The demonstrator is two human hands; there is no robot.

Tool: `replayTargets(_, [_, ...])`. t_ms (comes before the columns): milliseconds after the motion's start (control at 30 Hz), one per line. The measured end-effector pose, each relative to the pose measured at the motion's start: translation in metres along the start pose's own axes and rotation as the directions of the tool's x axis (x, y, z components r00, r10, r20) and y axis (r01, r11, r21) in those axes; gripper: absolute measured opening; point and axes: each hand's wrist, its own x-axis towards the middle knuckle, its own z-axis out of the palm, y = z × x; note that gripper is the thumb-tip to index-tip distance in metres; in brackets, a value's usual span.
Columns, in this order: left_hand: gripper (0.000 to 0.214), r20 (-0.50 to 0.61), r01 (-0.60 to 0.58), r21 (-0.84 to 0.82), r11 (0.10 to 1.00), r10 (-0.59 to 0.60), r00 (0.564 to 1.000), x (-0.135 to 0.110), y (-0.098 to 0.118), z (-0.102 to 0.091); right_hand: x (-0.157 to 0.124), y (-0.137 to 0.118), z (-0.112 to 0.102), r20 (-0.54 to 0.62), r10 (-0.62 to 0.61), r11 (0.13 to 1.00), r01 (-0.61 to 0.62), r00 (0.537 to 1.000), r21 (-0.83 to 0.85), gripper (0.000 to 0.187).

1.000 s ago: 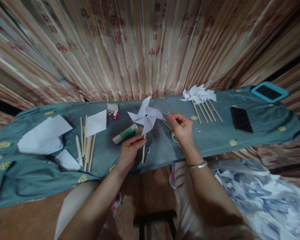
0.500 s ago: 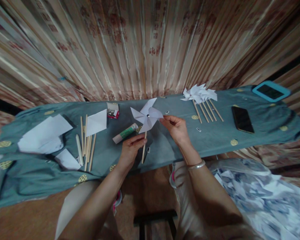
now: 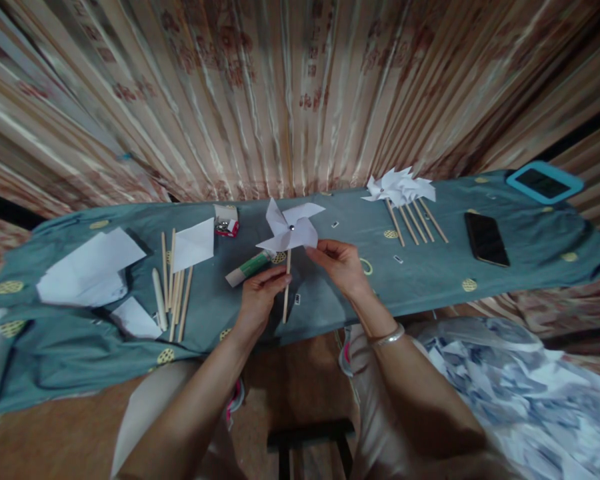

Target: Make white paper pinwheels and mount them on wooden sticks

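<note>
My left hand [image 3: 259, 299] grips the wooden stick of a white paper pinwheel [image 3: 290, 227] and holds it upright over the teal-covered table [image 3: 430, 280]. A silver pin sits at the pinwheel's centre. My right hand [image 3: 341, 265] pinches the lower right blade of the pinwheel with thumb and fingers. A green and white glue stick [image 3: 249, 267] lies just behind the left hand.
Several finished pinwheels [image 3: 403, 193] lie at the back right. A black phone [image 3: 486, 239] and a blue-cased device [image 3: 545, 181] sit further right. Loose sticks [image 3: 175, 287], paper sheets [image 3: 93, 267] and a small box [image 3: 226, 221] are left. Paper scraps [image 3: 520, 393] pile at lower right.
My right hand moved left from the table and took hold of a pinwheel blade. The pinwheel has turned, its blades now at a different angle. The left hand stayed put.
</note>
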Motion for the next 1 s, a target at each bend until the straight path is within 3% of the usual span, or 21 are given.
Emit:
replayTargets(333, [0.035, 0.028, -0.019, 0.026, 0.999, 0.018, 0.999, 0.001, -0.002, -0.002, -0.007, 0.002, 0.014, 0.035, -0.002, 0.998, 0.004, 0.999, -0.056, 0.045])
replayTargets(767, [0.031, 0.027, -0.036, 0.026, 0.999, 0.035, 0.999, 0.0, 0.001, -0.001, -0.012, 0.007, 0.018, 0.063, -0.104, 0.973, 0.115, 0.993, -0.199, 0.042])
replayTargets(1000, [0.032, 0.034, -0.031, 0.005, 0.999, 0.031, 0.999, 0.001, 0.001, -0.002, -0.019, 0.008, 0.022, 0.136, -0.255, 0.904, 0.286, 0.957, -0.319, 0.03])
